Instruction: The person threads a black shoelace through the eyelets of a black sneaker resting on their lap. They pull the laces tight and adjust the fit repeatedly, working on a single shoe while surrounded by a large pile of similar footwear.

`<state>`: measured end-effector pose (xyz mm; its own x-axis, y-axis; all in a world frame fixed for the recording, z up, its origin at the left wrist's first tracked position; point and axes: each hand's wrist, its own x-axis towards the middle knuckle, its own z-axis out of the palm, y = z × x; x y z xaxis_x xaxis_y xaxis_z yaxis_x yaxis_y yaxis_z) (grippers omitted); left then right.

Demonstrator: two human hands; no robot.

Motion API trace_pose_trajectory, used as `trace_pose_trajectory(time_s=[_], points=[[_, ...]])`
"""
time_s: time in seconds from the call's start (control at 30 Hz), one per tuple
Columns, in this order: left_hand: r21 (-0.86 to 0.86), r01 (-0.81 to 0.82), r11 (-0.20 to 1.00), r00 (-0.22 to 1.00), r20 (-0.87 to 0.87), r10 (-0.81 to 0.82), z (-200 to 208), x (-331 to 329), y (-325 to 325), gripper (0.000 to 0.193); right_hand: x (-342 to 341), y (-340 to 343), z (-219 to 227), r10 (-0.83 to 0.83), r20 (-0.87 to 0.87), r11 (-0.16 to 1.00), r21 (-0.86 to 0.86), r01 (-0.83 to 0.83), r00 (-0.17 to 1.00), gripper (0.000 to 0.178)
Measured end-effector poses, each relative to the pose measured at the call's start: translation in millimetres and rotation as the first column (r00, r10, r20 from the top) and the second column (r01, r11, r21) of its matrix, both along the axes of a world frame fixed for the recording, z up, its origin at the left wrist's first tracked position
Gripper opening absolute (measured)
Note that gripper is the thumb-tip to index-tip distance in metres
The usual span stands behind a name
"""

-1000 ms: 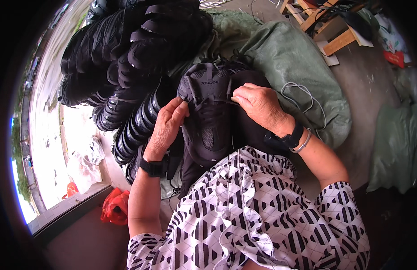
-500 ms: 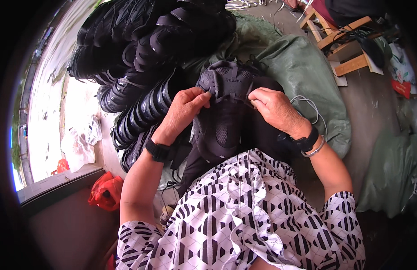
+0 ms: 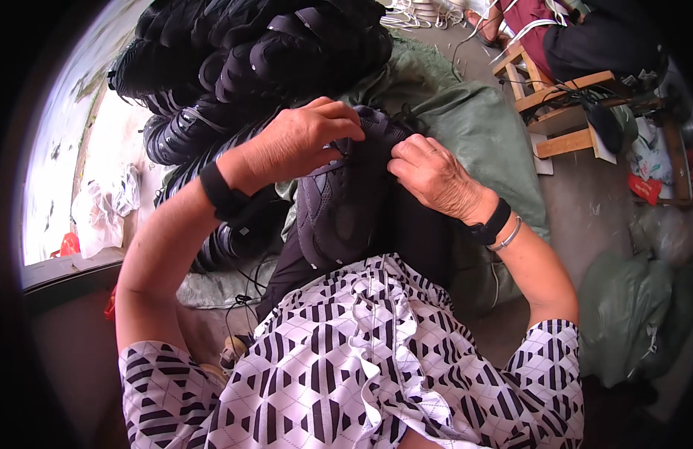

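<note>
A black and dark grey shoe upper (image 3: 335, 213) lies across my lap, its toe toward me. Over its far left part, my left hand (image 3: 305, 142) is raised with bent fingers drawn together; what is in them, if anything, is hidden. Beside the upper's far right edge, my right hand (image 3: 440, 178) is closed in a pinch, and whatever its fingertips grip is too small to make out. Both wrists wear black bands, and the right one also has a silver bracelet.
Many similar black uppers are heaped in a pile (image 3: 264, 56) at the far left. Green sacking (image 3: 485, 131) spreads beyond my knees. To the far right stands a wooden stool (image 3: 563, 86), with another person's maroon-clothed leg (image 3: 522, 26) behind it. White cords (image 3: 425, 11) lie farther back.
My left hand has risen from the upper's left side to above its far part, its elbow swinging out. My right hand has shifted slightly left. The upper has turned, and the view has shifted.
</note>
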<state>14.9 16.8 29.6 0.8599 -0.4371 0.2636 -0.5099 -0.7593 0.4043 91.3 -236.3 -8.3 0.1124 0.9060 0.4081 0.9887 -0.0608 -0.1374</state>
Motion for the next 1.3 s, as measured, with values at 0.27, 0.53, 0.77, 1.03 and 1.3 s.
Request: trace_pose_trajectory(time_s=[0.27,0.53,0.77,1.03,1.3], points=[[0.209,0.214,0.954,0.973,0.044,-0.228,7.3,11.1,7.3,0.024,-15.9,0.6,4.7,-0.184,-0.034,0.974,-0.143,0.177,0.982,0.007],[0.003,0.143,0.990,0.989,-0.031,-0.143,1.0,3.5,-3.6,0.028,-7.7,5.3,8.7,-0.237,-0.232,0.953,-0.245,0.179,0.943,0.008],[-0.545,-0.253,0.799,0.934,-0.353,0.055,-20.7,-2.5,-26.8,0.026,-1.3,-8.6,11.1,-0.085,-0.205,0.974,-0.225,0.037,0.975,0.021],[-0.715,-0.419,0.560,0.826,-0.556,-0.091,-34.4,4.1,-22.3,0.015,11.3,-5.2,-4.1,-0.015,-0.210,0.992,-0.124,-0.012,0.978,0.007],[-0.667,-0.376,0.644,0.894,-0.443,0.064,-39.5,4.9,-36.8,0.013,-17.6,9.0,-0.1,-0.362,-0.152,0.907,-0.283,0.311,0.920,0.008]])
